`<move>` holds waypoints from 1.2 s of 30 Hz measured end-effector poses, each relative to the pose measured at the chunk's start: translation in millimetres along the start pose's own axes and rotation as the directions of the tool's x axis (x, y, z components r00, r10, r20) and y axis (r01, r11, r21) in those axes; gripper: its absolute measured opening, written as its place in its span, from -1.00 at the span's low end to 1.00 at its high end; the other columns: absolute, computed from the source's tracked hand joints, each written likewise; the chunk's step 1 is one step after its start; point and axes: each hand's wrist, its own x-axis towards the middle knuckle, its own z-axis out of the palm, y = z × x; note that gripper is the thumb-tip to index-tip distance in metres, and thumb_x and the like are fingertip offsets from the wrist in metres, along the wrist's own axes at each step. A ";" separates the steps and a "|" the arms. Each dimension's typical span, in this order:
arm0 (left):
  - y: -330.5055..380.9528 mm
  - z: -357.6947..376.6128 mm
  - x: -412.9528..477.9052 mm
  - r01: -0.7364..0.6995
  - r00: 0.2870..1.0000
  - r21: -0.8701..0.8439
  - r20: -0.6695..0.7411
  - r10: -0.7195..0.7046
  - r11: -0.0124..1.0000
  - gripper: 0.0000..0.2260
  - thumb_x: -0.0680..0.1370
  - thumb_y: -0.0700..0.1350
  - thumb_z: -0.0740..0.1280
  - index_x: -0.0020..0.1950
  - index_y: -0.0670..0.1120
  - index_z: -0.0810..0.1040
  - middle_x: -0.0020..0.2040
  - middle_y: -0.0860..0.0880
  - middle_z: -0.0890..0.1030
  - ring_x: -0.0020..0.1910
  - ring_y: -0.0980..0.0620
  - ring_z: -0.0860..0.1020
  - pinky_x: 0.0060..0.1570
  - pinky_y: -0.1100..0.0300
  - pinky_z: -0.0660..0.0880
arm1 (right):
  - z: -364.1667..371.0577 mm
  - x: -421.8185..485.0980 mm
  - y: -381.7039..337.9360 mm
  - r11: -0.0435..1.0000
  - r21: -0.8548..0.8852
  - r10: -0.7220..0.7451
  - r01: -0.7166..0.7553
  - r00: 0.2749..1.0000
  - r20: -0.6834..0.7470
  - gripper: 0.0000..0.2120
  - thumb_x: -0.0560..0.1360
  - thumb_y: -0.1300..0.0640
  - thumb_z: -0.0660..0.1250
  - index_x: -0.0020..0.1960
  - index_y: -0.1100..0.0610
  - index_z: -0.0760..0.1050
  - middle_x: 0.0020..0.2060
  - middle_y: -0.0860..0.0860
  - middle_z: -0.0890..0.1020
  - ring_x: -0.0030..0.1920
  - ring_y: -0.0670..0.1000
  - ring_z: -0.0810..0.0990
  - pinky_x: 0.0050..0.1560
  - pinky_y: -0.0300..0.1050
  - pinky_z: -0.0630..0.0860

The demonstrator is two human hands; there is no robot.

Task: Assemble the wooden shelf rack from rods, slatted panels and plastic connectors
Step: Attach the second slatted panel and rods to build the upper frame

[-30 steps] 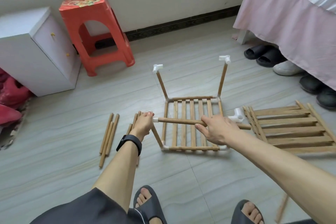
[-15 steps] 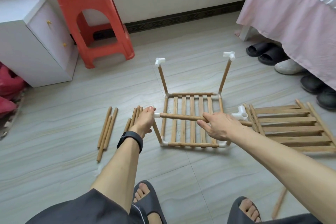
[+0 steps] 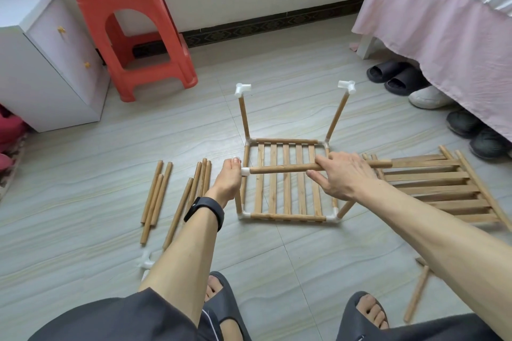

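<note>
A slatted wooden panel [image 3: 286, 180] lies on the floor with white connectors at its corners. Two rods rise from its far corners, each capped by a white connector [image 3: 242, 89]. My left hand [image 3: 228, 178] grips the white connector [image 3: 245, 171] on top of the near left upright. A horizontal rod [image 3: 282, 168] sticks out of that connector to the right. My right hand [image 3: 340, 174] holds this rod between thumb and fingers near its right part. The near right upright [image 3: 346, 209] leans out below my right wrist.
Loose rods [image 3: 155, 196] lie in two groups left of the panel, and one rod [image 3: 415, 293] lies at the right. Stacked slatted panels [image 3: 443, 188] sit to the right. A spare connector [image 3: 145, 263] lies near my left forearm. A red stool [image 3: 130, 25], white cabinet, bed and shoes surround the floor.
The white connector seen by my right hand's far side earlier is out of sight now. My hands stay on the connector and rod. The camera moved closer.
</note>
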 end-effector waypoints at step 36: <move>-2.4 1.2 -7.6 -0.014 0.998 0.101 -0.057 0.019 0.995 -0.55 0.73 0.14 -0.09 0.24 -0.16 0.41 -0.01 -0.04 0.45 -0.07 0.02 0.43 0.05 0.04 0.40 | 8.9 -10.7 -13.7 0.995 0.082 -0.049 0.050 0.999 -0.009 -0.70 0.65 -0.27 -0.04 0.05 -0.08 0.28 -0.26 -0.10 0.36 -0.19 0.01 0.44 -0.08 -0.02 0.35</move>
